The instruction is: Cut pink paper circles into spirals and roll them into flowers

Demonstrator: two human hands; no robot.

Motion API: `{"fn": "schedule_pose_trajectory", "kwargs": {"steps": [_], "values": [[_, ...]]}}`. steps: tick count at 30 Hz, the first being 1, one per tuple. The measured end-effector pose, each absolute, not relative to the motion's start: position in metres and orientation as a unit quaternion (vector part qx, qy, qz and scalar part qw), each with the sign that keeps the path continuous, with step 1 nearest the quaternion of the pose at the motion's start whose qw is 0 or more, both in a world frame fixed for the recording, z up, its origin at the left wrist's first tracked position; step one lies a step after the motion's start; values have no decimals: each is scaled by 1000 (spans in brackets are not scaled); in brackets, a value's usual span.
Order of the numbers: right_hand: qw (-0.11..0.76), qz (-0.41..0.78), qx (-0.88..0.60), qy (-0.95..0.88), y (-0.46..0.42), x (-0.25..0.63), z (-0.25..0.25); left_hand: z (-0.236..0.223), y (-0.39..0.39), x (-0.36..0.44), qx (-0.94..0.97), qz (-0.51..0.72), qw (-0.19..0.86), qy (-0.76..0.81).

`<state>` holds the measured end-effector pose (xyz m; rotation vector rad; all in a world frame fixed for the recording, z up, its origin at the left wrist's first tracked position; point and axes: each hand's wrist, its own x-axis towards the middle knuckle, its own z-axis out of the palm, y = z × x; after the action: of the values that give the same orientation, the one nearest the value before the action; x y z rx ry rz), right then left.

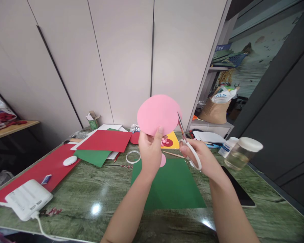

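Head view: two bare hands raised over a green-patterned counter (111, 192), pale cupboard doors (126, 67) behind.
Left hand: (151, 150) pinches the large pink circle (157, 113) by its lower edge, thumb on the near face, fingers behind.
Right hand: (200, 155) curled around the white handles of the scissors (182, 129); exact finger placement in the loops partly hidden.
Pink circle, scissors: circle held up in the air, near face toward the camera; blades point upward at its right edge, tip overlapping the paper. Blade gap too small to tell.
Below the hands: green sheet (176, 189) flat on the counter; small pink circle (163, 160) at its far edge, partly behind the left wrist.
Just beyond: yellow sheet (175, 137) bearing a dark red circle (170, 143) and pink scraps (164, 142); thin wooden stick (173, 154) nearer.
Left side: tape roll (133, 162); red sheet (105, 140) overlapping another green one; long red sheet (40, 168) with a white oval object (70, 160) on it; white box (29, 199) with cable at the near corner.
Right side: lidded jar (238, 158) beside a white bottle (227, 147); black tablet (236, 187) lying nearer.
Shelf, far right: woven basket (215, 111), filled.
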<state>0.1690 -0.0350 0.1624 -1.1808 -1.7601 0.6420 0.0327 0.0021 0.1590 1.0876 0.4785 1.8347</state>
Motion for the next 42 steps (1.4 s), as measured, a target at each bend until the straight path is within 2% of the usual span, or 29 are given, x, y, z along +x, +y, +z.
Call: {"fn": "schedule_pose_trajectory", "kwargs": {"steps": [16, 42], "values": [[446, 230, -472, -725, -35, 171, 163, 160, 0, 30, 490, 715, 446, 224], [444, 237, -468, -726, -34, 173, 161, 159, 4, 30, 477, 734, 443, 193]]}}
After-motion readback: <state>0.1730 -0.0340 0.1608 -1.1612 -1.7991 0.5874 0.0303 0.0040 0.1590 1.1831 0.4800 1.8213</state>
